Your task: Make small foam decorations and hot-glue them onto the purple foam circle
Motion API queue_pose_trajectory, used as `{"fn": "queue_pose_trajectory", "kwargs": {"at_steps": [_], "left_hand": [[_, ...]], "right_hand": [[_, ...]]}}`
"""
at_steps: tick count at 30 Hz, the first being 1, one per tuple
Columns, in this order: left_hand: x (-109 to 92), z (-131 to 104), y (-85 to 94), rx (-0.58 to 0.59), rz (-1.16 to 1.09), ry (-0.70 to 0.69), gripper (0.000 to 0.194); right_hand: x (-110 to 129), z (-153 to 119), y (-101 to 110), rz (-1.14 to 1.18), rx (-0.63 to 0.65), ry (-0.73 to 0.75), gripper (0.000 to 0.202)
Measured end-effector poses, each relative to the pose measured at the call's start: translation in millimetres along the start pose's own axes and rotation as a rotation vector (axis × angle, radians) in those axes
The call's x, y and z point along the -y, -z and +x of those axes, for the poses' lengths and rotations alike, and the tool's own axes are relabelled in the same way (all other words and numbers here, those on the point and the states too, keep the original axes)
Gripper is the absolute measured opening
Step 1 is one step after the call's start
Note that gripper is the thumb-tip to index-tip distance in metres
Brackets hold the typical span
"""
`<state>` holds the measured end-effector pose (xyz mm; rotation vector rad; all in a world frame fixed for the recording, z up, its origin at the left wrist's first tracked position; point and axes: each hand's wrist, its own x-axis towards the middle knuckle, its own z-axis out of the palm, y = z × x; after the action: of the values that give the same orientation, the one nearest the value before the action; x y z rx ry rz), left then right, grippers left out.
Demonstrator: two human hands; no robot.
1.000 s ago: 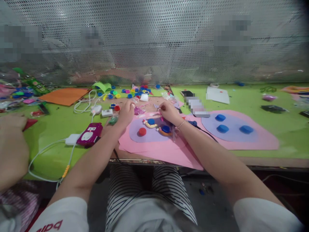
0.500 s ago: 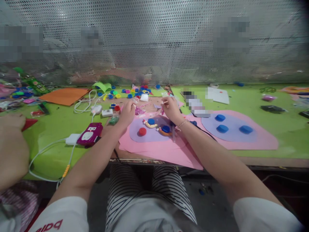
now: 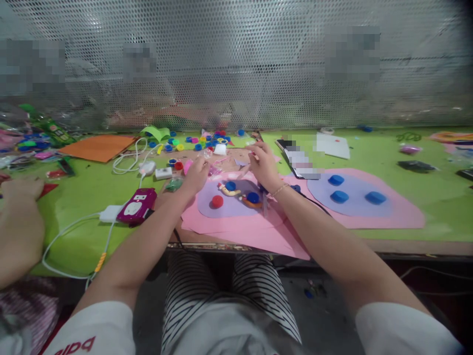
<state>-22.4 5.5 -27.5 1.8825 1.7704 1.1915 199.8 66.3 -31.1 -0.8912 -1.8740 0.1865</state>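
Note:
My left hand (image 3: 197, 176) is closed, fingertips together, beside crinkled clear and pink plastic (image 3: 215, 169). A bright pink piece (image 3: 188, 165) shows at its left edge; I cannot tell whether it is held. My right hand (image 3: 263, 163) is curled with its fingers drawn together over the back of the pink sheet, near a slim pale pink strip (image 3: 244, 172). What its fingertips pinch is too small to make out. Below them, a lilac paper oval (image 3: 207, 209) on pink paper (image 3: 236, 226) bears a red cap (image 3: 217, 201), two blue caps (image 3: 253, 197) and small cream and orange figures (image 3: 232, 191).
On the right lies another pink and lilac sheet (image 3: 406, 214) with blue caps (image 3: 339, 196). A phone (image 3: 308, 170) stands behind. To the left are a purple device (image 3: 137, 206), white cables (image 3: 61, 231), orange paper (image 3: 98, 148) and another person's arm (image 3: 20, 227). Several bottle caps (image 3: 180, 147) lie at the back.
My left hand has lowered slightly and moved a little right, and the pink piece beside it now shows. My right hand's fingers have shifted slightly. The caps and sheets stay in place.

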Motion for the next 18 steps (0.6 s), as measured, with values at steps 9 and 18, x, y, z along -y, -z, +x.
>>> {"fn": "queue_pose_trajectory", "kwargs": {"at_steps": [9,18], "left_hand": [[-4.6,-1.8,0.3,0.000,-0.034,0.043,0.011],[-15.4,-11.0,-8.8,0.194,-0.014,-0.177,0.036]], "right_hand": [[-1.8,1.7,-2.6,0.120,-0.020,-0.087,0.029],[24.4,-2.1,-8.2,0.469,0.065,-0.218,0.026]]}}
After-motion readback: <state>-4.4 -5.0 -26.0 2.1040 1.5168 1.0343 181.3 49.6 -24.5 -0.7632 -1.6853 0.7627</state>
